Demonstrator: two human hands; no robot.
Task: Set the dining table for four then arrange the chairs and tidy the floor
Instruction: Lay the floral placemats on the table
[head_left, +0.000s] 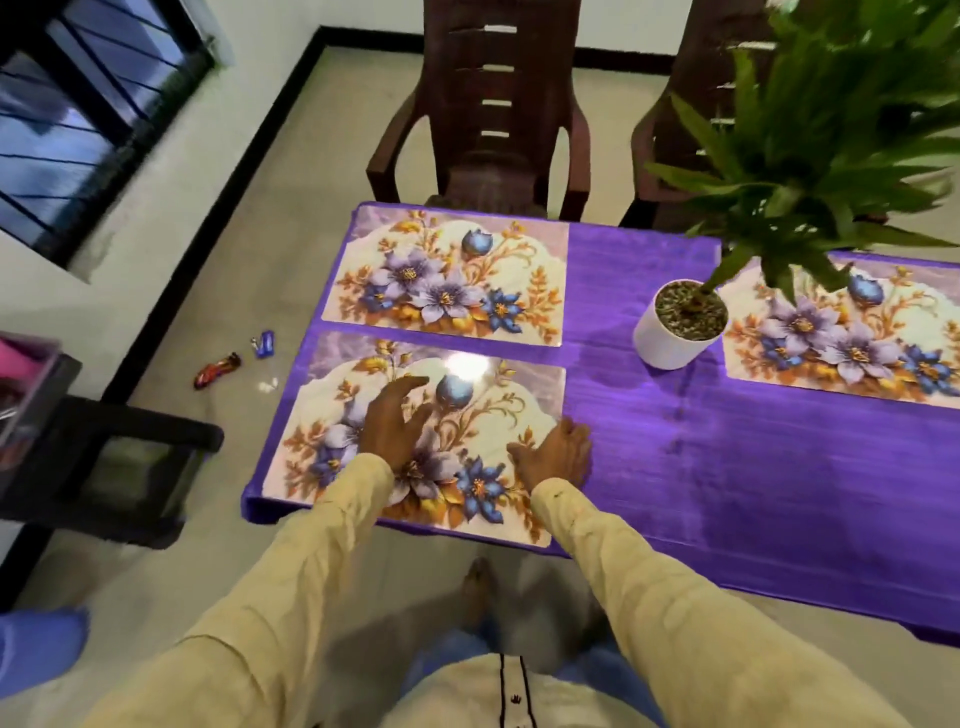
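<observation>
Fingers (410, 389) of the left hand (395, 426) lie straight and slightly spread, flat on the near mat (488, 410). The right hand (556, 457) rests at that mat's right edge, its fingers straight and close together and its thumb held out to the left; the fingertips reach just onto the purple cloth (649, 441). Neither hand grips anything.

The near mat lies at the left end of the table (779, 571), its long axis along the near edge and its scalloped flower print upright toward the person. The far mat (519, 275) lies just beyond it, parallel and facing the same way, with a thin strip of cloth between them. The right mat (810, 364) lies well apart on the far side, partly hidden by leaves.

A white pot (665, 343) stands upright on the cloth just beside the right mat's left edge. It holds pebbly fill and a green plant (810, 156) leaning right.

Two brown chairs (498, 130) stand at the far side. On the floor (171, 218) left of the table lie a red wrapper (215, 370) and a blue one (266, 344). At the left edge a clear box (31, 395) holds something pink, too blurred to name
</observation>
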